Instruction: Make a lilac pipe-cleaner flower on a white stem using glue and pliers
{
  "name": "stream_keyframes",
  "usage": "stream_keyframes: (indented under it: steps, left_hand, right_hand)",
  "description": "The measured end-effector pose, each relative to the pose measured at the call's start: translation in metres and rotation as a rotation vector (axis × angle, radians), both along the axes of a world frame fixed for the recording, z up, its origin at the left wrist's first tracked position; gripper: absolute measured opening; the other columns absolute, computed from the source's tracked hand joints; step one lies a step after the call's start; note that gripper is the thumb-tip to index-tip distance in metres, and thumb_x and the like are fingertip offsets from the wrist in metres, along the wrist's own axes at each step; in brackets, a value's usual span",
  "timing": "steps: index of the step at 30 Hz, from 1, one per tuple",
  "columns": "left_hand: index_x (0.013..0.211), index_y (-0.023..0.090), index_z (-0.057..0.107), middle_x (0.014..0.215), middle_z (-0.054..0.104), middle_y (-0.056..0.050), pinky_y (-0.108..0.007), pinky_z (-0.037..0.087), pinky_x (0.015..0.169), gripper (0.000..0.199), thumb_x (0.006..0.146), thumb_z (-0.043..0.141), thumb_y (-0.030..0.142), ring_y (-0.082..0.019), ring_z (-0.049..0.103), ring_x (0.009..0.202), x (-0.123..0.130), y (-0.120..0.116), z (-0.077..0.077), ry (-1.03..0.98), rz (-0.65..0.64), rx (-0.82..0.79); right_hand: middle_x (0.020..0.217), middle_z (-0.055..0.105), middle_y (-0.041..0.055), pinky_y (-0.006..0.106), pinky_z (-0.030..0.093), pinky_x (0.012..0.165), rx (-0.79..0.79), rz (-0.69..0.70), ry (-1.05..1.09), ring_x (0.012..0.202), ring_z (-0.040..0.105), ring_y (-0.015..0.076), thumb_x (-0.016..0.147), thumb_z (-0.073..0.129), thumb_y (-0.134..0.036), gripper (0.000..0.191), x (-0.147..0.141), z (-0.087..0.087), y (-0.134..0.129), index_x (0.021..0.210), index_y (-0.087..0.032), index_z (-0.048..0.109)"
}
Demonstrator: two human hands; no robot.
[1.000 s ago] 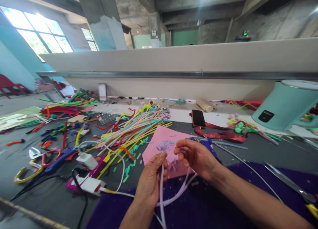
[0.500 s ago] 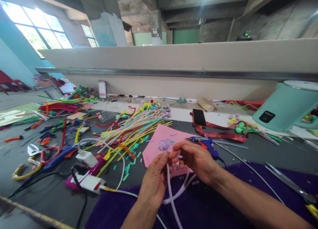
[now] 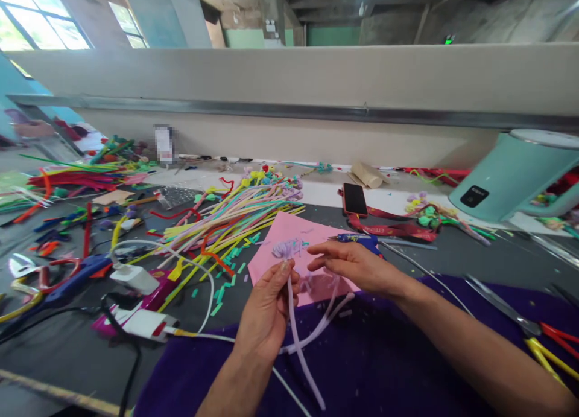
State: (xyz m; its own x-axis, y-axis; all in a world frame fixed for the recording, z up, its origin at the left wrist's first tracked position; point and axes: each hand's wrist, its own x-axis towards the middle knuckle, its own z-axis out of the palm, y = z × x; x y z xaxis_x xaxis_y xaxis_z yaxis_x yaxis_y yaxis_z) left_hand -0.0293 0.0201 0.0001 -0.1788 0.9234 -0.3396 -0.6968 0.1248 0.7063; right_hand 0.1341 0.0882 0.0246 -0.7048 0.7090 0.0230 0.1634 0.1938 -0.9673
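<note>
In the head view my left hand point(image 3: 269, 305) pinches the stem of a lavender pipe-cleaner flower point(image 3: 283, 250) between thumb and fingers. Its looped head points up and the pale stem hangs down past my palm. My right hand point(image 3: 353, 263) is open to the right of the flower, apart from it, with fingers stretched out and nothing visible in them. Below both hands lies a pink sheet point(image 3: 289, 225) with small lavender and teal clippings. Just behind my right hand is a blue glue gun point(image 3: 357, 240), partly hidden. Loose lavender pipe cleaners point(image 3: 328, 317) curve across the purple cloth point(image 3: 384, 356).
Bundled pipe-cleaner flowers point(image 3: 244, 209) lie behind the sheet. Left are a power strip point(image 3: 163, 289) with chargers and cables, and pliers point(image 3: 27, 272). A phone point(image 3: 354, 198), a mint-green kettle point(image 3: 511, 181) and scissors point(image 3: 511, 311) stand or lie on the right.
My right hand has drawn away from the flower and its fingers have straightened. The left hand still holds the stem, now farther left in view. The camera view has shifted.
</note>
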Motion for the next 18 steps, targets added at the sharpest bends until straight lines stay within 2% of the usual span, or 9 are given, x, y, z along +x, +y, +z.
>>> stream_keyframes:
  steps: [5,8,10,12,15,18]
  left_hand:
    - [0.077,0.014,0.063,0.056,0.059,0.004,-0.012,0.040,0.042,0.021,0.062,0.073,0.024,-0.004,0.052,0.046,-0.001,0.000,0.001,0.011,-0.014,-0.014]
    - [0.076,0.014,0.063,0.057,0.059,0.003,-0.012,0.039,0.041,0.020,0.062,0.073,0.024,-0.004,0.051,0.045,-0.001,0.001,0.001,0.025,-0.026,-0.023]
    - [0.075,0.014,0.063,0.057,0.059,0.003,-0.013,0.039,0.041,0.020,0.062,0.073,0.024,-0.004,0.051,0.045,0.000,0.001,0.001,0.045,-0.037,-0.023]
    - [0.075,0.013,0.063,0.057,0.060,0.003,-0.013,0.040,0.042,0.020,0.062,0.073,0.024,-0.004,0.051,0.045,0.001,0.001,0.001,0.065,-0.043,-0.020]
    - [0.075,0.013,0.064,0.056,0.060,0.002,-0.014,0.041,0.044,0.019,0.061,0.073,0.024,-0.005,0.052,0.047,0.003,0.000,0.002,0.085,-0.044,-0.014]
    - [0.074,0.013,0.065,0.055,0.060,0.002,-0.014,0.040,0.043,0.019,0.061,0.073,0.025,-0.005,0.051,0.046,0.003,-0.002,0.001,0.090,-0.044,-0.008]
  right_hand:
    - [0.103,0.065,0.0082,0.029,0.045,0.080,0.140,-0.123,0.026,0.093,0.060,0.0148,0.083,0.043,-0.016,0.033,0.011,0.006,0.008,0.115,-0.015,0.052]
    - [0.088,0.068,0.0047,0.025,0.044,0.068,0.438,-0.148,-0.238,0.077,0.063,0.0139,0.080,0.048,-0.015,0.023,0.020,0.007,0.013,0.097,-0.017,0.063]
    - [0.081,0.068,0.0034,0.024,0.041,0.066,0.653,-0.098,-0.482,0.075,0.061,0.0148,0.078,0.051,-0.013,0.018,0.021,0.005,0.014,0.085,-0.018,0.067]
    - [0.083,0.068,0.0035,0.024,0.038,0.064,0.782,-0.007,-0.642,0.078,0.061,0.0166,0.077,0.052,-0.013,0.017,0.018,0.000,0.013,0.082,-0.019,0.067]
    - [0.086,0.066,0.0055,0.025,0.036,0.059,0.839,0.117,-0.812,0.079,0.061,0.0188,0.079,0.051,-0.017,0.018,0.008,-0.007,0.009,0.088,-0.020,0.066]
    - [0.085,0.064,0.0083,0.026,0.035,0.057,0.834,0.167,-0.922,0.077,0.061,0.0211,0.079,0.051,-0.019,0.017,0.003,-0.013,0.006,0.088,-0.018,0.065]
